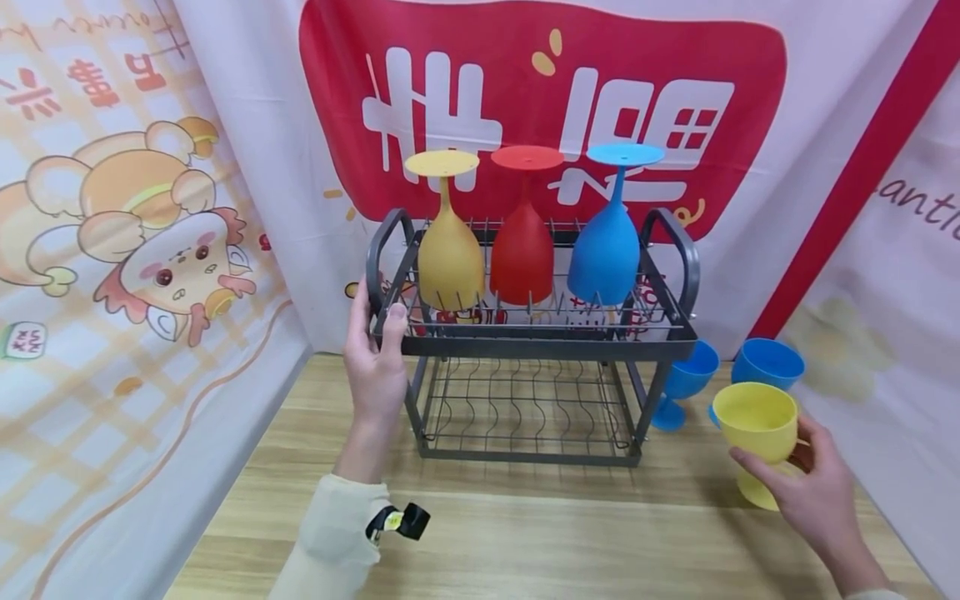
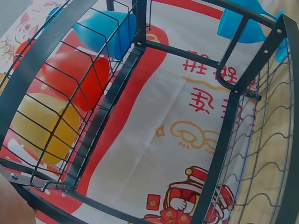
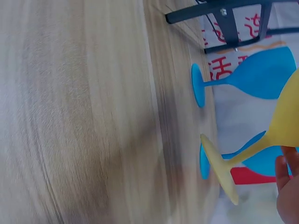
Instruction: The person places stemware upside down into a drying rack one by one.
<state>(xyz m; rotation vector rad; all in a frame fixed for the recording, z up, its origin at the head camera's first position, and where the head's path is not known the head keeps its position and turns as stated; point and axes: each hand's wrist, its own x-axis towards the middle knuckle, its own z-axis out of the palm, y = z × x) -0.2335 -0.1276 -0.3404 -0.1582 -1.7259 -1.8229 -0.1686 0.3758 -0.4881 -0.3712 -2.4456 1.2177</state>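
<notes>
My left hand (image 1: 377, 379) grips the front left corner of a dark two-tier dish rack (image 1: 536, 346), thumb over the top rim. On its upper tier a yellow goblet (image 1: 450, 254), a red goblet (image 1: 521, 254) and a blue goblet (image 1: 604, 258) stand upside down, bases up. At the right, my right hand (image 1: 821, 492) holds another yellow goblet (image 1: 755, 421) by its bowl, with the rim up. In the right wrist view this held goblet's base (image 3: 219, 168) shows tilted, and only the fingers' edge is visible.
Two upright blue goblets, one beside the rack (image 1: 686, 375) and one behind the held goblet (image 1: 768, 362), stand on the wooden table (image 1: 480, 533). The lower wire tier (image 1: 525, 408) holds nothing. Printed cloth (image 1: 337, 317) hangs behind and on both sides.
</notes>
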